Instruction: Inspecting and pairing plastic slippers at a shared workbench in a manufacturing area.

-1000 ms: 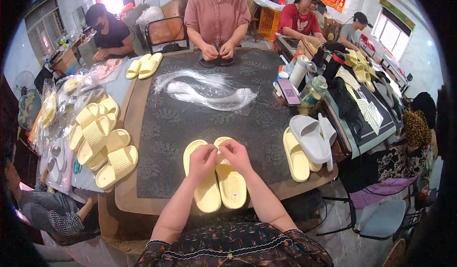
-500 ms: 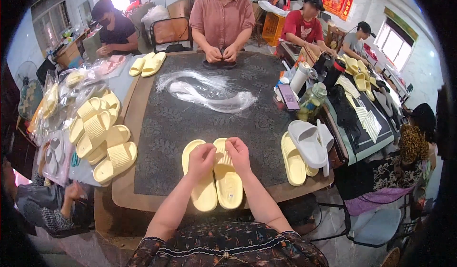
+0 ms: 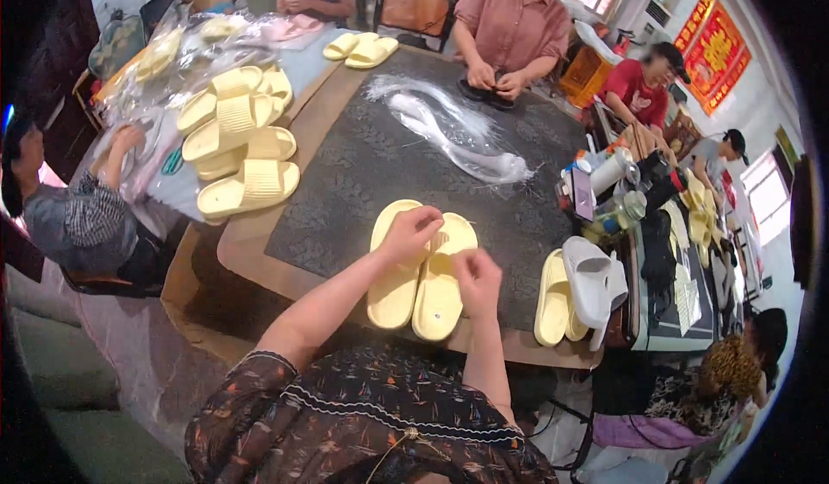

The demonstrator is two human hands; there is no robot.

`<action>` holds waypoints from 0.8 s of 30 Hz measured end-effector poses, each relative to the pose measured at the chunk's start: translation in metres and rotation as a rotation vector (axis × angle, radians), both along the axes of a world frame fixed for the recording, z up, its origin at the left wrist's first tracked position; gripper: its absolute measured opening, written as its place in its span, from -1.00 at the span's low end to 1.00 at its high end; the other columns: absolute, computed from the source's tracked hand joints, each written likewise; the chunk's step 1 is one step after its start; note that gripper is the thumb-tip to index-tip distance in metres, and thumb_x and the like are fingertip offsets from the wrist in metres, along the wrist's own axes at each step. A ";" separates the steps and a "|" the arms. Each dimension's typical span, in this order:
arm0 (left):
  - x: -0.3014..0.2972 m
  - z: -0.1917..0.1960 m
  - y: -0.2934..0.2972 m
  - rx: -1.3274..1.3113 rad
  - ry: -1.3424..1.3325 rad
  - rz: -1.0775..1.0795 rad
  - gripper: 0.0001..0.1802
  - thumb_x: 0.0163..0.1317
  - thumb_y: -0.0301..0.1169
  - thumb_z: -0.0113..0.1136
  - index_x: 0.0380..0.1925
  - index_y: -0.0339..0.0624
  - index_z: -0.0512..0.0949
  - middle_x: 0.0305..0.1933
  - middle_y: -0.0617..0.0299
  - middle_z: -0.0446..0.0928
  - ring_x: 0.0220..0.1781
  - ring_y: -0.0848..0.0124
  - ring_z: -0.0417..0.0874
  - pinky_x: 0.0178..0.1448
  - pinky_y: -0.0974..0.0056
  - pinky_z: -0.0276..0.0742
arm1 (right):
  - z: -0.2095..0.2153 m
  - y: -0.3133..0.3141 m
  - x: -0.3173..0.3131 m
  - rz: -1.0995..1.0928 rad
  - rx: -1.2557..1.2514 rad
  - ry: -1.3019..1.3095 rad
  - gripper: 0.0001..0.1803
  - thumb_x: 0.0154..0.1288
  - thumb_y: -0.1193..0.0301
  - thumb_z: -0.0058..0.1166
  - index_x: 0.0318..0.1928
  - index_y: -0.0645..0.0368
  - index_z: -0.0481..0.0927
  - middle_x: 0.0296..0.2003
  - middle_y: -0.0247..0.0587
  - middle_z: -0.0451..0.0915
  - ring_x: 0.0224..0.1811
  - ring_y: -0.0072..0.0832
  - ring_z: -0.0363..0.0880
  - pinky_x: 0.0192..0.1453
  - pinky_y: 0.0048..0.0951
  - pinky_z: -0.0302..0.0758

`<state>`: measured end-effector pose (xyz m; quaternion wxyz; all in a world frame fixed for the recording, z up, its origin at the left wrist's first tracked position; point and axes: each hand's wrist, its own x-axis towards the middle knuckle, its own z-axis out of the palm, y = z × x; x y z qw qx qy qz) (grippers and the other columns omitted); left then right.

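A pair of pale yellow slide slippers lies side by side before me at the table's near edge, the left slipper [image 3: 393,298] and the right slipper [image 3: 439,298] with heels toward me. Above their straps is my left hand [image 3: 410,235], its thumb and fingers pinched together. Just right of the right slipper, my right hand [image 3: 477,278] is closed too, with the fingers curled in. Anything thin between the fingers of either hand is too small to make out. Both straps are partly hidden by my hands.
A bundle of thin clear plastic strands [image 3: 458,143] lies mid-table. Yellow slippers [image 3: 246,134] are heaped at left; grey slippers [image 3: 590,285] rest on yellow ones at right. Bottles and a phone [image 3: 583,192] stand at the right edge. A co-worker [image 3: 509,31] handles dark slippers opposite.
My view has turned, so the scene is tilted. My hands have drawn apart, the right one moving off the strap to the slipper's right side. The slippers lie side by side as before.
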<state>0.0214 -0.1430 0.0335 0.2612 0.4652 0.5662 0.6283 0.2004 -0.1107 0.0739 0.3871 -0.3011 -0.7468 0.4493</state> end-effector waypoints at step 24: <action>-0.370 0.063 -0.205 -0.463 0.940 1.485 -0.28 -0.01 -0.53 0.08 0.25 -0.30 0.21 0.20 -0.13 0.37 0.29 -0.01 0.31 0.42 -0.02 0.02 | -0.028 -0.027 -0.028 -0.023 0.328 -0.624 -0.36 0.11 -0.17 0.12 -0.36 0.27 0.52 -0.49 0.01 0.60 -0.45 -0.09 0.61 -0.33 -0.13 0.51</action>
